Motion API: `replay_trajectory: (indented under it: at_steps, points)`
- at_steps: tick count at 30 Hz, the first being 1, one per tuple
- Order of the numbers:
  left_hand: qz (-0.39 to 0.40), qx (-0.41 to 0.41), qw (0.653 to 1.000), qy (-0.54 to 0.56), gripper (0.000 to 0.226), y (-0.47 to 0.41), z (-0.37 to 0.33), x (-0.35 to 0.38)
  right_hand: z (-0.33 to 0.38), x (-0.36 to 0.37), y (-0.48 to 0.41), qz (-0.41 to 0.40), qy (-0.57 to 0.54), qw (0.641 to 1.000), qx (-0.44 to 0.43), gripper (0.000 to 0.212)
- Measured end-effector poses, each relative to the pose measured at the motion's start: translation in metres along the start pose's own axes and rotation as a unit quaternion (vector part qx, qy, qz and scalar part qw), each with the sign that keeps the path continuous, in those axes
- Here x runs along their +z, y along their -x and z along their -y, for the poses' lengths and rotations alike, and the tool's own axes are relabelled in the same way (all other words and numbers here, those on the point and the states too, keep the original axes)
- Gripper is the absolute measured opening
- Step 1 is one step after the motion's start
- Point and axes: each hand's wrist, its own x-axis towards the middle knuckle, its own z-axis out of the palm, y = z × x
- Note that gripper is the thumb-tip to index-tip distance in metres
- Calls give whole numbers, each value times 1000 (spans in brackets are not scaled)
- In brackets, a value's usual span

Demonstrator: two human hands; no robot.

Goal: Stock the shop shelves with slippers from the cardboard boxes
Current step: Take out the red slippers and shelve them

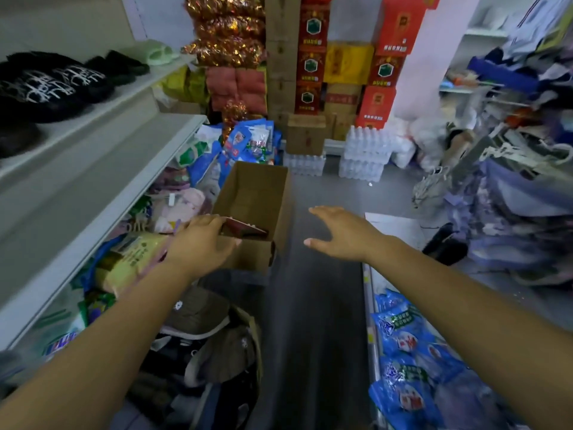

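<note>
the left hand is gripping the near left corner of the box. the fingers are curling over the rim and the thumb is lying along the front wall. with only one corner held, the box is likely going to twist or tip if it is lifted now, and the thin wall may be folding under the fingers. those fingers are also touching a red card inside, which could be sliding out if the box tilts.

the right hand is hanging spread and palm down to the right of the box, touching nothing. if it is closing on the far wall too low or too late, the lift is going to be lopsided.

the box is sitting on the floor in a narrow aisle, just beside the heaped goods under the left shelf. i am seeing no slippers in it, so it may be nearly empty and light, and so easy to jerk. a full bag is lying near the feet and blue packets are crowding the right edge, so a step forward is risking a trip.

both arms are reaching forward and down, the left nearly straight and the right bending slightly inward at the wrist. black slippers are already lying on the upper shelf at left.
</note>
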Motion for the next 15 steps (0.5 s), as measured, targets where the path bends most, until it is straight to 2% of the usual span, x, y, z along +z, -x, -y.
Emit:
replay_trajectory:
  at_steps: [4,8,15]
  points:
    - [54,-44,997,-36,68,-30,10,40,-26,15,-44,42,-1,999,-2,84]
    - [76,-96,992,-42,63,-60,15,70,-51,23,-105,73,-22,997,-30,82]
    - [103,-216,971,25,69,-125,-4,108,-106,27,-219,135,-40,987,-78,78]
